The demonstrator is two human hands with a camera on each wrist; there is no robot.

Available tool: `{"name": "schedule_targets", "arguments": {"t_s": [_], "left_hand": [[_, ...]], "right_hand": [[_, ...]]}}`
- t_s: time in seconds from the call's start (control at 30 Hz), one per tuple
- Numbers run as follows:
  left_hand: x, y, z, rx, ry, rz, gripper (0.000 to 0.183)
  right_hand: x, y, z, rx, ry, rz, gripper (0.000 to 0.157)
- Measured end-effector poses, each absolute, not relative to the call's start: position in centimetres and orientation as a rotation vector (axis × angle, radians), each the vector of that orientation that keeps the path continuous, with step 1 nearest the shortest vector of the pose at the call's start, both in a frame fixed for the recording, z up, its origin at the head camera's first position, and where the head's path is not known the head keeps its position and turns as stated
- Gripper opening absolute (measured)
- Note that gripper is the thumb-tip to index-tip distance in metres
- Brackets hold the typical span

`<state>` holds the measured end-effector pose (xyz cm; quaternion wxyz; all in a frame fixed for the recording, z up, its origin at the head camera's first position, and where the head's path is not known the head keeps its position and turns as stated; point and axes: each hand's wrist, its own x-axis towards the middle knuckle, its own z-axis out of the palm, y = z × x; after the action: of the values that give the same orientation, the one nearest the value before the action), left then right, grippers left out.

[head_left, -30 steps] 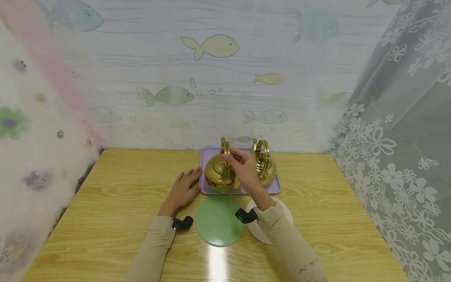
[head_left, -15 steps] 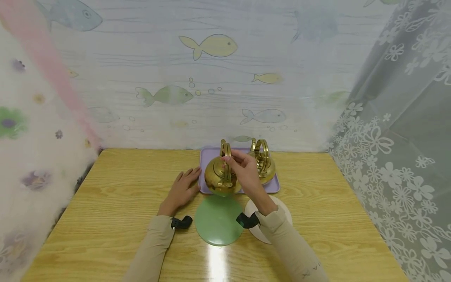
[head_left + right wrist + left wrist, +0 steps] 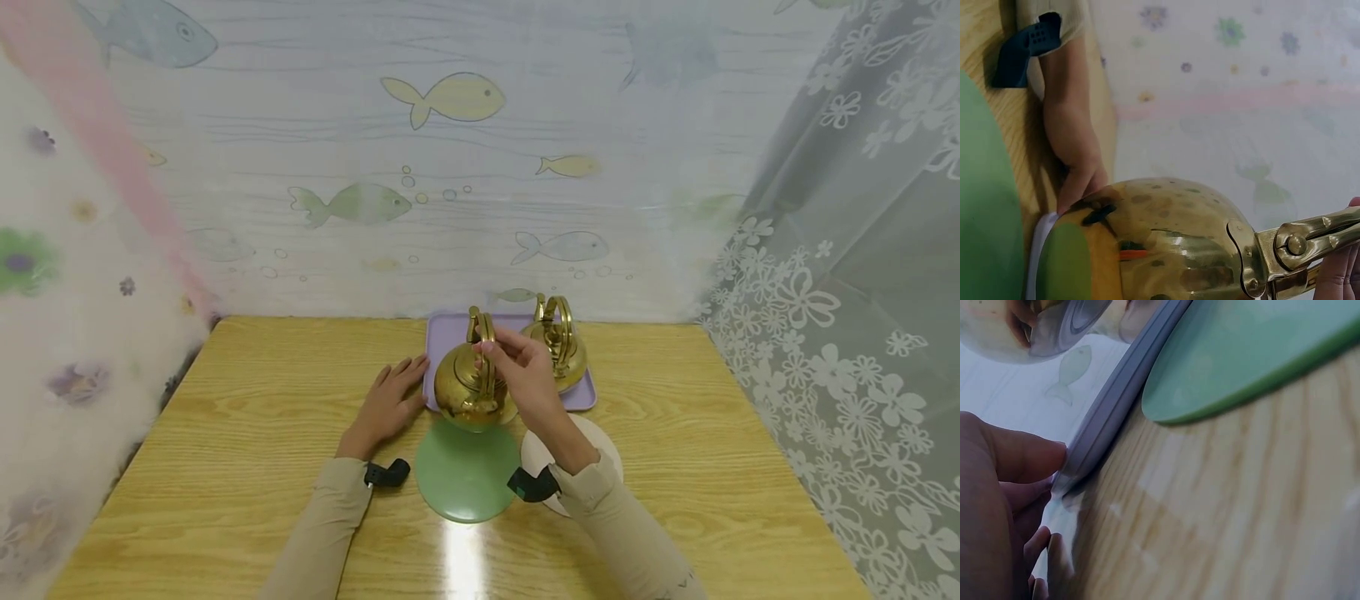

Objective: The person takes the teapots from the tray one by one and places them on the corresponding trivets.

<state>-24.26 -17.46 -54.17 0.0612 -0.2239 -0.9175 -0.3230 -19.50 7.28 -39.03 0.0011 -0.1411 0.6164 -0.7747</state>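
My right hand (image 3: 528, 383) grips the arched handle of a brass teapot (image 3: 457, 392). In the left wrist view daylight shows beneath that teapot, so it hangs above the lilac tray (image 3: 442, 327), over its front edge. The right wrist view shows the teapot's shiny body (image 3: 1172, 244) and handle joint, with only a few fingers (image 3: 1335, 275) visible. A second brass teapot (image 3: 576, 367) stands on the tray's right half. My left hand (image 3: 386, 411) lies on the table, straight fingers at the tray's left edge; its thumb (image 3: 1029, 456) touches the tray's rim (image 3: 1107, 412).
In front of the tray lie a flat green disc (image 3: 465, 483) and a pale round disc (image 3: 603, 454), the latter partly under my right forearm. The wooden table (image 3: 285, 375) meets a fish-patterned curtain (image 3: 450, 200) behind. Lace fabric (image 3: 847, 350) hangs at the right.
The gripped teapot has come toward me, its base now past the tray's front rim and overlapping the green disc in view. My left hand and the second teapot have kept their places.
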Motion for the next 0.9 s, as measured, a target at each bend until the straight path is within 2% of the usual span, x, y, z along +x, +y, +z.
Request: {"name": "schedule_targets", "arguments": {"t_s": [0.9], "left_hand": [[-24.3,-17.4,-54.1,-0.675,-2.776,-0.983,0.062]], "right_hand": [[-16.5,7.9,-39.6,-0.345,1.939,-2.407,0.04]]}}
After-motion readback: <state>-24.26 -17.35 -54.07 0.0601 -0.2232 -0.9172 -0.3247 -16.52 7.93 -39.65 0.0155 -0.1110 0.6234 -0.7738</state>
